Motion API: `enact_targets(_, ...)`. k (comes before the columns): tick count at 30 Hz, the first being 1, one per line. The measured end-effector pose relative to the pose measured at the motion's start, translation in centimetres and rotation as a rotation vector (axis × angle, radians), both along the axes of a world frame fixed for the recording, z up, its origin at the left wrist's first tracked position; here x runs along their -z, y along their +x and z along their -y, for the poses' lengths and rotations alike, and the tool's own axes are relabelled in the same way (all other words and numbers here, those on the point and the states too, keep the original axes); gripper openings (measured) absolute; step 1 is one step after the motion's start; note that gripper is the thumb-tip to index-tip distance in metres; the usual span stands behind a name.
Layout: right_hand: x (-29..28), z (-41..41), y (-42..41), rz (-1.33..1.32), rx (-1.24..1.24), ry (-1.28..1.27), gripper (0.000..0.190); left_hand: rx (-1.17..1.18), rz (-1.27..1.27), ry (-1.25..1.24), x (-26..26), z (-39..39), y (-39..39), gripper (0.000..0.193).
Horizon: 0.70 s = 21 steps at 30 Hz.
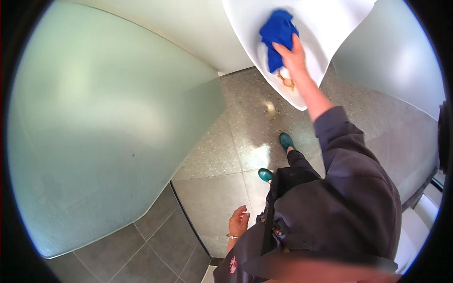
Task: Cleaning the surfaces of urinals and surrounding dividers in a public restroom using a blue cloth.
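At the top of the view, my right hand [293,56] reaches into a white ceramic urinal [320,21]. It grips a bunched blue cloth [277,33], which lies against the inner wall of the bowl. Just below the cloth, at the bowl's bottom, is a brownish drain fitting [287,82] with a round, paler middle. My left hand [239,220] hangs low beside my body, away from the urinal. Its fingers are loosely bent with nothing seen in them, and a thin bracelet circles the wrist.
A large frosted glass partition [99,116] stands at left, and another frosted panel [393,56] flanks the urinal on the right. Below lies a speckled, shiny grey floor [208,155], with dark tiles [141,244] at lower left. My green shoes [286,141] stand on the floor.
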State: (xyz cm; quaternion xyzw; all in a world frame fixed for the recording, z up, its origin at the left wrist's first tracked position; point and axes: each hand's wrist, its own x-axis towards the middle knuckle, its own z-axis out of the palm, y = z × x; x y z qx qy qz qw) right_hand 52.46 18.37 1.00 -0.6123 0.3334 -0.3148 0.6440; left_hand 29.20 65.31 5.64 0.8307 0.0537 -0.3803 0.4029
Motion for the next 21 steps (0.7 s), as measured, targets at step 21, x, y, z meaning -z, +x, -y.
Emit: enact_targets(21,1.7,-8.8,-0.3,-0.064,-0.210,-1.059,0.047,0.087,0.083,-0.047,-3.9,3.9,1.9,0.031)
